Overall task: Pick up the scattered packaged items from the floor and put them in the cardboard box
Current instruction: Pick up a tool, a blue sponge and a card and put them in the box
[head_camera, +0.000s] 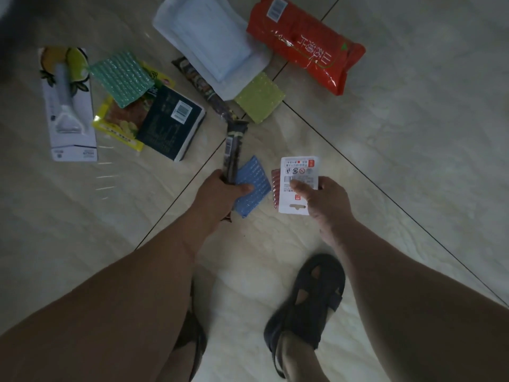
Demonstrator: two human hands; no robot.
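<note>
With the gathering step in hand, a dark snack bar (232, 153) and blue sponge pack (254, 186) are gripped in the left hand (220, 193) and a white carded pack (298, 186) pinched in the right hand (329, 201), above the tiled floor (399, 150) where other packets lie scattered; the cardboard box, unseen, must be found next.

Glossy pale beige marbled floor tiles (413, 133), large squares, thin dark grout lines (358, 172) running diagonally and crossing near the middle, dim indoor light, soft pale sheen on the tiles, dark shadow at the upper left corner (11, 28)
</note>
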